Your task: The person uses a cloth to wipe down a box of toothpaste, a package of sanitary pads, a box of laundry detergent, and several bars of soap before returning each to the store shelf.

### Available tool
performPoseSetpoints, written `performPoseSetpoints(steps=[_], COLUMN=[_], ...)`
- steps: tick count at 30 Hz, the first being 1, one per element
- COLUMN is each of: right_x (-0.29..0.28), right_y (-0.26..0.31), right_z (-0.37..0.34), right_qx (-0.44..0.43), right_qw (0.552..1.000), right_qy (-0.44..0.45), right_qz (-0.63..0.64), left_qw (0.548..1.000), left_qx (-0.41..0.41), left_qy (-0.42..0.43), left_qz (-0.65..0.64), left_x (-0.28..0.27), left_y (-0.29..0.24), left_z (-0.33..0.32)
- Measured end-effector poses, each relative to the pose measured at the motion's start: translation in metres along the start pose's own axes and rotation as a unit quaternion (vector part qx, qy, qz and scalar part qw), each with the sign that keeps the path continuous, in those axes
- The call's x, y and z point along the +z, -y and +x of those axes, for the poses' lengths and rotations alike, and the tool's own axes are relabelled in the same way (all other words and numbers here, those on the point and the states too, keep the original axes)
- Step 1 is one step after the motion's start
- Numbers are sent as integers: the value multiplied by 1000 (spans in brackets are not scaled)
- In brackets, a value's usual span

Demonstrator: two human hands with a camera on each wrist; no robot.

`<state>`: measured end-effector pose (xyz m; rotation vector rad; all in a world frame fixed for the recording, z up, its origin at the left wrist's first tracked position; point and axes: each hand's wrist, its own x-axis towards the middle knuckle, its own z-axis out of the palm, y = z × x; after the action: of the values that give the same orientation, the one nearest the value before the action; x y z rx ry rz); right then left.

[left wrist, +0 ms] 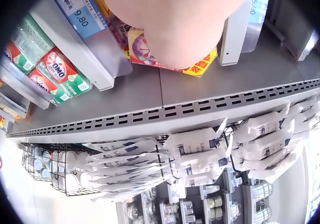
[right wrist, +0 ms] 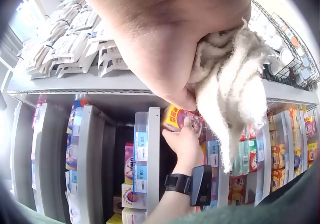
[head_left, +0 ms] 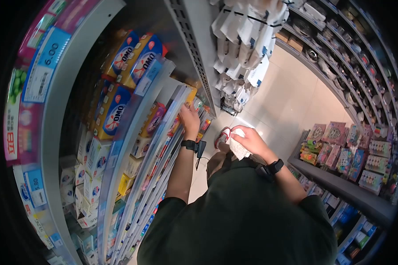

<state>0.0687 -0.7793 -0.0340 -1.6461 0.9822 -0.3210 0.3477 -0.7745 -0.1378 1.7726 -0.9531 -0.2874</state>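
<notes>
My left hand (head_left: pixel 190 121) reaches into a shelf at the left and grips a yellow and purple soap pack (right wrist: pixel 174 117). In the left wrist view the hand covers most of this pack (left wrist: pixel 141 48), leaving its corners showing at the shelf's end. The right hand (head_left: pixel 251 140) holds a crumpled white cloth (right wrist: pixel 232 86) in front of the body, and the cloth hangs down from its fingers. Boxed OMO packs (head_left: pixel 117 110) stand on the shelf above the left hand.
Price tags (left wrist: pixel 82 14) line the shelf edges. White packets (head_left: pixel 247 35) hang in bunches at the shelf's end, near wire baskets (left wrist: pixel 62 169). Across the tiled floor (head_left: pixel 292 84) stand curved shelves of metalware (head_left: pixel 340 57). A low shelf with small packaged goods (head_left: pixel 345 150) is at the right.
</notes>
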Motion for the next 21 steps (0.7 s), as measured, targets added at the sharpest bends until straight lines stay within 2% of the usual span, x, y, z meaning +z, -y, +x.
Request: performPoseSetpoints(steps=[2,3,5,6,7,9,10,11,13,14,15,18,19,21], right_x=[0,0,2,4,6,6,6,7,2,5,6,9,9,13], right_y=[-4,-6,-12,-16,-19,-24,-25,-26,-21,-23,-27,-32,-29,-32], right_z=[0,0,0,2,3,4,4,4,5,1,1,2,2,2], right_qx=[8,12,24,4,-18,2,-1,-4,5,16,20,8,14,19], right_qw=[1000,999,998,999,999,999,999,999,999,999,998,999,999,999], right_qy=[-4,0,-3,-12,-20,-18,-19,-20,-12,-4,-6,-18,-10,-2], right_qz=[20,34,55,38,21,28,27,26,36,48,53,30,29,29], left_qw=[992,992,975,977,977,987,997,997,984,969,968,992,992,987], left_qx=[38,41,-6,37,40,29,19,20,65,6,5,37,35,-24], left_qy=[-5,6,23,-10,-3,-3,-2,5,-70,-39,-31,13,16,82], left_qz=[122,122,222,210,209,157,78,80,152,246,249,118,120,138], left_x=[-2,-3,-5,-5,-7,-13,-19,-21,-28,-38,-44,-52,-54,-58], left_y=[2,-2,-11,-8,-5,-2,-25,-23,-9,2,0,-5,-7,-15], left_z=[-1,-2,-1,-1,-1,-2,0,-2,-2,-6,-5,4,6,10])
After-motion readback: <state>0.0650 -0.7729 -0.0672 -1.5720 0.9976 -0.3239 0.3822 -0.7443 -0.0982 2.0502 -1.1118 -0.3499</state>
